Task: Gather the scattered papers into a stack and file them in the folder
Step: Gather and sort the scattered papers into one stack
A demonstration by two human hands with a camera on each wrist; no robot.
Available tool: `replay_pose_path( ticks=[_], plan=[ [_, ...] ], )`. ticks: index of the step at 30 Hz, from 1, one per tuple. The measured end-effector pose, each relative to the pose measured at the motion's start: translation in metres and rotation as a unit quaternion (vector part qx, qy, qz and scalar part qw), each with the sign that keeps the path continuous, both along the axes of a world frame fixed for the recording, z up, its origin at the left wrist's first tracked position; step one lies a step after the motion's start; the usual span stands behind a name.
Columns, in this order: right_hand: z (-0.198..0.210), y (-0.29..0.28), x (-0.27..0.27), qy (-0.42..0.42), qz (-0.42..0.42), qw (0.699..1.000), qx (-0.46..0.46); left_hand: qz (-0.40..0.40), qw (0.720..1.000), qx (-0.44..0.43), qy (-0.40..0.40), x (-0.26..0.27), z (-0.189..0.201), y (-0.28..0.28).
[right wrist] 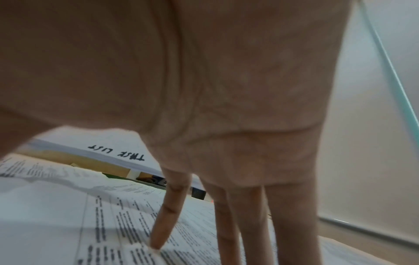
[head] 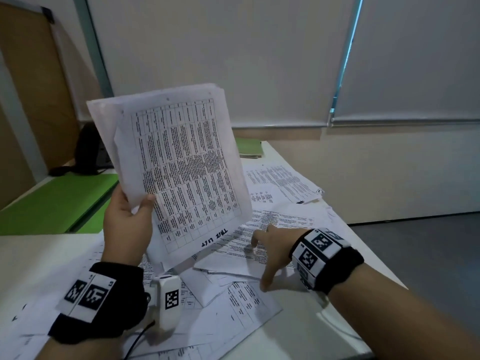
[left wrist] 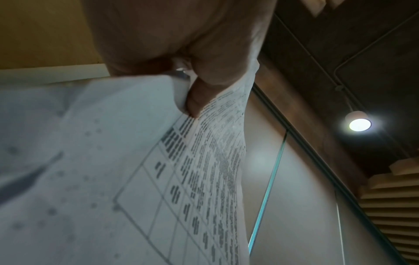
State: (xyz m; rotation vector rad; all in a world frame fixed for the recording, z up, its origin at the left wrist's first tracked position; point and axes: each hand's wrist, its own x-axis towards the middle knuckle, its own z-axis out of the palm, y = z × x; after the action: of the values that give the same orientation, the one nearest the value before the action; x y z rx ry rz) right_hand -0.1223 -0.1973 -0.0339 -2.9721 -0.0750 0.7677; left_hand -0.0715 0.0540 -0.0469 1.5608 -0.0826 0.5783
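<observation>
My left hand [head: 135,214] grips a stack of printed papers [head: 181,165] by its lower left edge and holds it upright above the table; the front sheet bears a table and the handwritten words "TASK LIST". In the left wrist view the thumb [left wrist: 199,96] pinches the stack of papers [left wrist: 140,179]. My right hand [head: 262,252] reaches out with straight fingers, and its fingertips [right wrist: 156,243] touch a loose printed sheet [right wrist: 127,224] on the table. More loose sheets [head: 244,300] lie scattered over the white table [head: 39,258]. A green folder [head: 250,148] lies at the far end of the table.
A green-topped desk [head: 59,201] stands to the left with a dark bag [head: 88,149] behind it. Closed roller blinds [head: 220,55] cover the far wall. The table's right edge [head: 368,245] drops to grey floor. A cable [head: 137,339] runs from my left wrist device.
</observation>
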Motion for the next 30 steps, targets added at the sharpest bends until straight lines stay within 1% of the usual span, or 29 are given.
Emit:
replay_pose_path(
  ticks=[4,7,12,15,18,21,22,24,26,27,28,30],
  plan=[
    [-0.002,0.002,0.001,-0.023,0.019,0.999,0.025,0.014,1.000,0.003,0.011,-0.002,-0.003,0.006],
    [-0.002,0.003,0.003,-0.058,0.042,0.997,0.032,0.021,1.000,0.004,0.010,-0.006,-0.002,0.007],
    [-0.006,0.008,0.007,-0.109,0.079,0.991,-0.018,0.043,0.999,-0.006,0.015,-0.014,0.003,0.011],
    [-0.005,0.005,0.010,-0.137,0.054,0.989,-0.018,0.069,0.997,-0.018,0.012,-0.017,0.007,0.016],
    [-0.002,-0.006,0.013,-0.186,-0.011,0.982,0.026,0.110,0.994,-0.008,0.003,-0.018,0.008,0.023],
    [0.004,-0.020,0.016,-0.255,-0.110,0.954,0.115,0.151,0.988,-0.011,0.007,-0.019,0.008,0.031],
    [0.006,-0.024,0.017,-0.275,-0.143,0.938,0.153,0.157,0.988,-0.009,0.006,-0.020,0.008,0.032],
    [0.010,-0.025,0.018,-0.321,-0.194,0.896,0.237,0.151,0.989,-0.003,-0.002,-0.020,0.009,0.031],
    [0.015,-0.018,0.019,-0.367,-0.207,0.854,0.306,0.121,0.993,0.008,-0.002,-0.021,0.008,0.026],
    [0.019,-0.012,0.019,-0.379,-0.202,0.838,0.337,0.101,0.995,0.012,0.003,-0.021,0.007,0.022],
    [0.023,-0.004,0.020,-0.386,-0.191,0.825,0.365,0.080,0.997,0.015,0.011,-0.022,0.005,0.018],
    [0.032,0.014,0.020,-0.388,-0.166,0.809,0.408,0.037,0.999,0.018,0.027,-0.024,0.004,0.007]
  ],
)
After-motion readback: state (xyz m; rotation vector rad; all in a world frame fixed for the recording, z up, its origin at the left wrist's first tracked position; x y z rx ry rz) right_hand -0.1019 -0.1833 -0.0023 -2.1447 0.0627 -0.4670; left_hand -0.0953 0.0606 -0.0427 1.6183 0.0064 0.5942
